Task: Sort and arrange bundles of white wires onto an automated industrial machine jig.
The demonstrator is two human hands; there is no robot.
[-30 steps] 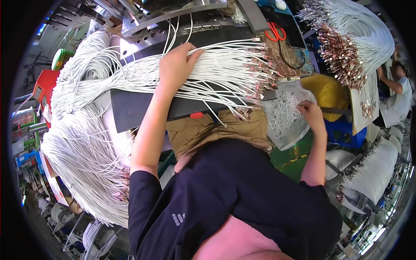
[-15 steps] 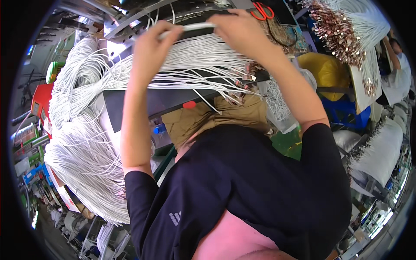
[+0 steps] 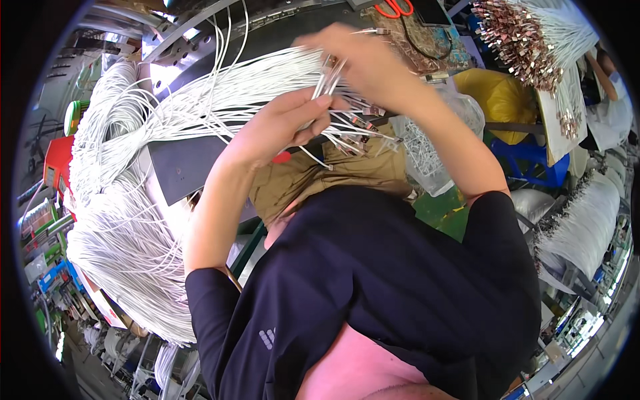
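White wires, long axis left to right, metal-tipped ends rightward, pinched by left hand and right hand.

Dark workbench: white wire bundle draped across top, orange scissors at far edge.

L hand and R hand raised together, both pinching ends of thin white wires w/ metal terminals. Wire bundle fans left across dark work surface, spilling over its left edge in loops. Orange scissors at far edge. Clear plastic bag near R forearm.
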